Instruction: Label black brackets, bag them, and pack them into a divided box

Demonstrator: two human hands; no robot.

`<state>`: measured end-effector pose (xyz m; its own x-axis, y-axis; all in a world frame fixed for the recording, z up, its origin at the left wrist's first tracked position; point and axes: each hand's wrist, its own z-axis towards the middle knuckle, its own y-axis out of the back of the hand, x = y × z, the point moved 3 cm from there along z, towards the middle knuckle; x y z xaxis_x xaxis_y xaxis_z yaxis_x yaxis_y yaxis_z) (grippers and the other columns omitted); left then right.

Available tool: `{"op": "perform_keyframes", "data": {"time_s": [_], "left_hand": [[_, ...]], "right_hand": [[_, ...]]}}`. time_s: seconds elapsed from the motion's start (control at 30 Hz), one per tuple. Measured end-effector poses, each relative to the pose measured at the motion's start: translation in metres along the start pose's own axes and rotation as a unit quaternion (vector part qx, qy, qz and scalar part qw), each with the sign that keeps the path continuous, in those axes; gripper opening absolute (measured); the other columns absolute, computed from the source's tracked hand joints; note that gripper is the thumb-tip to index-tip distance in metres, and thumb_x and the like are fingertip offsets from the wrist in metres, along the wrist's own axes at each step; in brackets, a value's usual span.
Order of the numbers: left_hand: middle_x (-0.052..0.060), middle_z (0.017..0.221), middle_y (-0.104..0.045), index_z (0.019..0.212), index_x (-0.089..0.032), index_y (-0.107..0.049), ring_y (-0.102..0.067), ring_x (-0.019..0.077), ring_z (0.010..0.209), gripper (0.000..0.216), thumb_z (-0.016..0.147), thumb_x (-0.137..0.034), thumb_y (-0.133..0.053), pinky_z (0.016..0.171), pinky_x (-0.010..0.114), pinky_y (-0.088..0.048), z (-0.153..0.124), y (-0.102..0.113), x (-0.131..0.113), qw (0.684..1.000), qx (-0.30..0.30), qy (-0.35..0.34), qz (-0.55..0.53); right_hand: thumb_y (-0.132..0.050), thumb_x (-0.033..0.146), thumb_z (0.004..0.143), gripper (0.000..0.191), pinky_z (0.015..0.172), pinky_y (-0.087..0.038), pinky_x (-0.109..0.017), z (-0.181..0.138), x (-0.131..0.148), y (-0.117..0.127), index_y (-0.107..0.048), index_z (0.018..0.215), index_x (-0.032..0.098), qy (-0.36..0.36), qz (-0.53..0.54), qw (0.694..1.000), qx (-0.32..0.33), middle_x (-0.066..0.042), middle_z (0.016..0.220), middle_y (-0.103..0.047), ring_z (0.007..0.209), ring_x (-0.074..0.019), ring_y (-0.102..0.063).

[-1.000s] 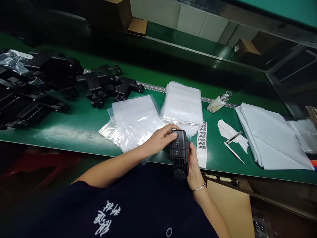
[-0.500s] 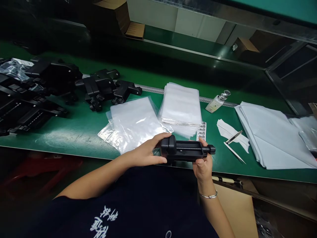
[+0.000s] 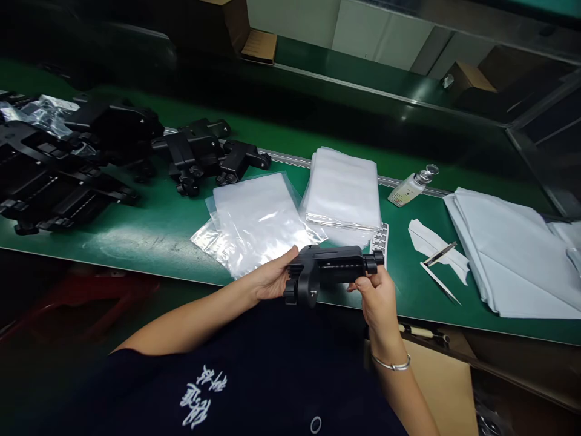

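Note:
I hold a black plastic clamp part (image 3: 327, 272) sideways over the near edge of the green table (image 3: 136, 236). My left hand (image 3: 271, 280) grips its thicker left end, fingers curled behind it. My right hand (image 3: 378, 297) pinches the knobbed right end; a thin bracelet sits on that wrist. Just beyond the part lie a loose pile of clear plastic bags (image 3: 254, 221) and a neat stack of white bags (image 3: 344, 191). A strip of barcode labels (image 3: 380, 239) pokes out beside the stack.
Several more black clamp parts (image 3: 204, 154) and larger black assemblies (image 3: 54, 175) crowd the table's left. A small glass bottle (image 3: 412, 186), tweezers (image 3: 438, 254) on a paper scrap, and folded white sheets (image 3: 508, 248) lie to the right. A brown cardboard box (image 3: 436, 381) stands below.
The black part went from upright to lying sideways between my hands, then rolled so its clamp end points down. Both hands kept their grip, and the view shifted slightly left.

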<state>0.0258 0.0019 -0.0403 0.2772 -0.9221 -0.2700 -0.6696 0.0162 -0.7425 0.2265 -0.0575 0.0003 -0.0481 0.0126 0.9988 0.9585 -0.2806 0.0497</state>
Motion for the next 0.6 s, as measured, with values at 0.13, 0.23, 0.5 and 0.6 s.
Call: {"op": "perform_keyframes", "data": {"time_s": [0.13,0.23,0.5,0.6], "left_hand": [[0.008,0.076,-0.072,0.112,-0.008,-0.066,-0.067,0.0184,0.063,0.056,0.097,-0.056,-0.041,0.069,0.03,-0.055,0.009,0.0,-0.011,1.0,-0.003,0.014,0.016],[0.008,0.083,-0.074,0.116,-0.012,-0.065,-0.069,0.0201,0.069,0.048,0.094,-0.053,-0.051,0.069,0.031,-0.054,0.017,-0.004,-0.014,0.999,0.029,-0.012,0.023],[0.01,0.093,-0.073,0.122,-0.016,-0.063,-0.069,0.0227,0.082,0.053,0.088,-0.055,-0.054,0.076,0.033,-0.054,0.008,0.003,-0.023,0.989,-0.006,-0.098,0.107],[0.011,0.121,-0.066,0.131,-0.017,-0.056,-0.065,0.0242,0.105,0.06,0.083,-0.053,-0.062,0.09,0.032,-0.052,0.0,0.017,-0.04,0.946,-0.087,-0.201,0.24]], "right_hand": [[-0.078,0.056,0.068,0.046,0.057,-0.052,-0.029,-0.005,0.031,-0.024,-0.058,0.093,0.022,0.063,-0.179,0.981,0.041,0.001,0.071,-0.063,0.06,-0.0161,-0.06],[-0.08,0.053,0.066,0.045,0.057,-0.051,-0.031,-0.01,0.048,-0.048,-0.06,0.093,0.023,0.129,-0.278,0.95,0.063,0.001,0.069,-0.061,0.06,-0.0181,-0.059],[-0.073,0.052,0.076,0.048,0.068,-0.052,-0.035,-0.004,0.043,-0.035,-0.063,0.113,0.024,0.118,-0.253,0.952,0.128,-0.007,0.093,-0.07,0.076,-0.0231,-0.066],[-0.058,0.052,0.087,0.042,0.072,-0.052,-0.036,0.006,0.02,0.023,-0.063,0.117,0.023,0.038,-0.294,0.954,0.038,-0.01,0.106,-0.069,0.086,-0.0242,-0.066]]}}
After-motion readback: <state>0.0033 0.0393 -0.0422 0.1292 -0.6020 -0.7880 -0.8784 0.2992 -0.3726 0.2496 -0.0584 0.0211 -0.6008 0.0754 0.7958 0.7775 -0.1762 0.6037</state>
